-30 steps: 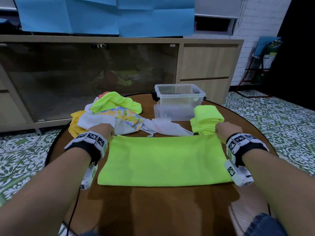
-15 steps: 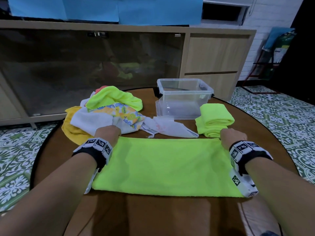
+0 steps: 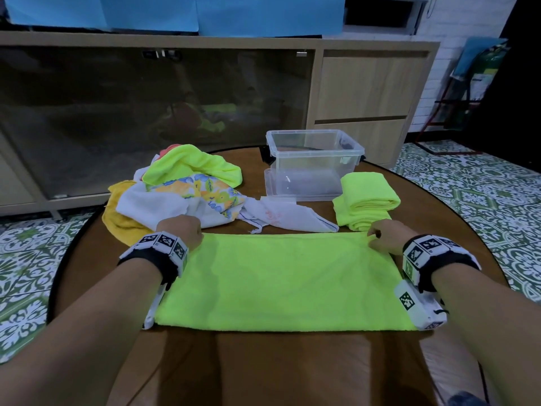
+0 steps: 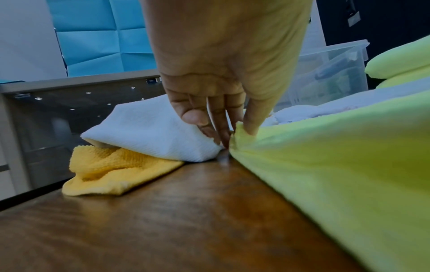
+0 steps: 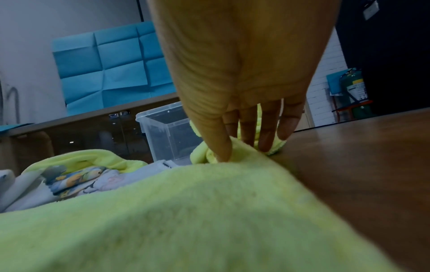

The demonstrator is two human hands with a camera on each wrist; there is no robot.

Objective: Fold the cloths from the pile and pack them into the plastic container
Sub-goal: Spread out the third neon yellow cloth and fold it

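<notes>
A neon green cloth (image 3: 281,279) lies flat, folded into a wide rectangle, on the round wooden table (image 3: 263,367). My left hand (image 3: 181,230) pinches its far left corner (image 4: 237,134) between thumb and fingers. My right hand (image 3: 383,234) pinches the far right corner (image 5: 235,149). Behind the left hand sits the pile of cloths (image 3: 187,189): neon green, floral, white and yellow. The clear plastic container (image 3: 314,164) stands empty at the back. A folded neon green cloth (image 3: 366,197) lies to its right.
A flat white cloth (image 3: 287,219) lies between the pile and the folded cloth. A yellow cloth (image 4: 111,169) and a white cloth (image 4: 151,128) sit just left of my left hand. A wooden cabinet with glass doors (image 3: 152,112) stands behind the table.
The view has tilted down and closer. Both hands stay on the far corners of the green cloth, which has slid slightly towards me.
</notes>
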